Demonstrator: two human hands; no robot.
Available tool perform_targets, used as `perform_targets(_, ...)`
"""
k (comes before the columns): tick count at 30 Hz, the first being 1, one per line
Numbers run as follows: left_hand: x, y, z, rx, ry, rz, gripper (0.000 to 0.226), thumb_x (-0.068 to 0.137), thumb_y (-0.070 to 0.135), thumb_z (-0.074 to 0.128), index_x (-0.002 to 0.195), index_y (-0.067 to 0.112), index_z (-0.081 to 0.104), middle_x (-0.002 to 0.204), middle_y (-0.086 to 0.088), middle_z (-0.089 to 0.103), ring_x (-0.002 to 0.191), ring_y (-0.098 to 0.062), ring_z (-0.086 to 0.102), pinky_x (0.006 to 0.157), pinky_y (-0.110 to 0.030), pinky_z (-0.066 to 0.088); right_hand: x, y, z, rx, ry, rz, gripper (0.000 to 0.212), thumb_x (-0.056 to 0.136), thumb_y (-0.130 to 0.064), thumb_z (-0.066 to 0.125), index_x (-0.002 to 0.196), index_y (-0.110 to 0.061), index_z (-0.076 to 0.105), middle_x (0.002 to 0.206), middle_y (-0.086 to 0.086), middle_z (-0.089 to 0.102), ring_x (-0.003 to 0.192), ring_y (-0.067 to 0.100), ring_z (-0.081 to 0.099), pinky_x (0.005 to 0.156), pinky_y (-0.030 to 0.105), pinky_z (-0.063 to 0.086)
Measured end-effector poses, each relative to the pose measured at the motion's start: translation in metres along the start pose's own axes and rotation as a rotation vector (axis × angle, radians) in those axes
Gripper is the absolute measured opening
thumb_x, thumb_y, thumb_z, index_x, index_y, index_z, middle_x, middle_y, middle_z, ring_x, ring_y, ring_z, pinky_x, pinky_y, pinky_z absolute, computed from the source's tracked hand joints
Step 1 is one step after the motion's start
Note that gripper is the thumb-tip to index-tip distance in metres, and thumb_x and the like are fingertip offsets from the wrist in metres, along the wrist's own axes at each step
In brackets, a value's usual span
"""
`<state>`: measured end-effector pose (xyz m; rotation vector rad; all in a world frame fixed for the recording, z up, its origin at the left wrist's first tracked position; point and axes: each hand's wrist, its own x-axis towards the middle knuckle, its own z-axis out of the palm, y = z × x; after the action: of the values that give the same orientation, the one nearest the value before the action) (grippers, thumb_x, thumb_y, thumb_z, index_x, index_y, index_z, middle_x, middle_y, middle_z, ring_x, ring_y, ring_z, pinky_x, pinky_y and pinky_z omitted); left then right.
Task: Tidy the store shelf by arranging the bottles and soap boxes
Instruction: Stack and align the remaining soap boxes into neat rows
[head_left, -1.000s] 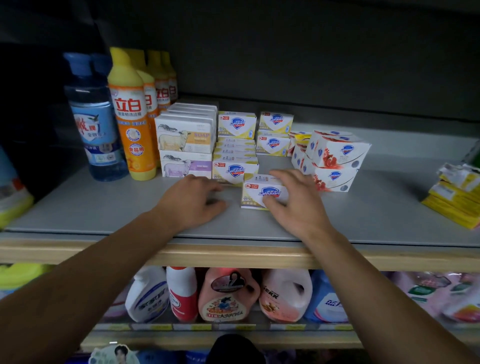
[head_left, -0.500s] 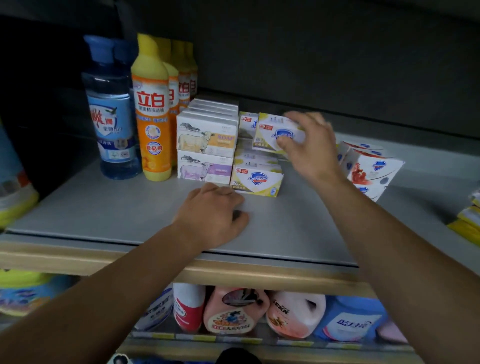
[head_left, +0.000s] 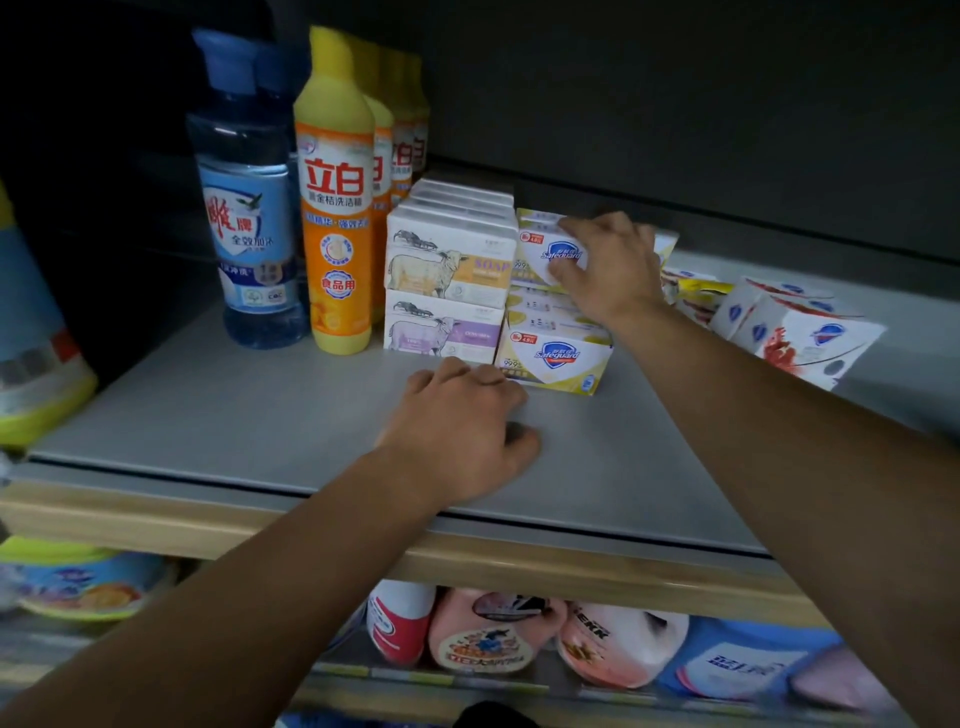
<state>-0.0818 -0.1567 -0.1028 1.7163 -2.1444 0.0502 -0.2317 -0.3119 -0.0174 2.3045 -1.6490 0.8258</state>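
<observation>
Toward the shelf's (head_left: 208, 415) back edge, the right hand (head_left: 605, 265) gripped a yellow Safeguard soap box (head_left: 540, 249) atop its stack, fingers curled round it; the left hand (head_left: 457, 431) rested near the front edge, loosely curled, holding nothing.

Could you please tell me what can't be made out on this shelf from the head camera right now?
- Yellow Safeguard soap box: right half hidden by the right hand.
- Rear yellow dish-soap bottles: labels hidden behind the front bottle.
- Lower-shelf jugs: tops cut off by the shelf edge, blurred.
</observation>
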Motion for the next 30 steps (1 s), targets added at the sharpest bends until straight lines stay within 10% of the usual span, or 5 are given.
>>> perform_targets(12,-0.006,0.006,-0.011,-0.001,-0.017,-0.034,0.054,0.077,0.055,0.033,0.113,0.028,0.063,0.122,0.006,0.062,0.116,-0.023,0.048,0.096,-0.036,0.038,-0.059,0.012,-0.036,0.184,0.078,0.068,0.056,0.092,-0.041,0.056,0.143,-0.021,0.045,0.141,0.007,0.045,0.129,0.031,0.039,0.104,0.038,0.035)
perform_targets(22,-0.006,0.029,-0.042,-0.164,0.149,0.038,0.038,0.084,0.024,0.068,0.122,0.019,0.067,0.12,-0.003,0.068,0.105,-0.024,0.064,0.089,-0.031,0.048,-0.165,0.079,-0.041,0.029,-0.382,0.136,0.056,0.094,-0.053,0.048,0.138,-0.018,0.051,0.141,0.007,0.048,0.131,0.027,0.043,0.11,0.034,0.034)
perform_targets(30,0.077,0.08,-0.077,-0.07,0.243,0.2,0.035,0.083,0.029,0.067,0.117,0.021,0.067,0.106,0.002,0.069,0.091,-0.019,0.064,0.082,-0.029,0.049,-0.169,0.083,-0.034,0.021,-0.361,0.113,0.057,0.093,-0.057,0.039,0.138,-0.023,0.049,0.14,0.002,0.048,0.131,0.025,0.041,0.11,0.034,0.033)
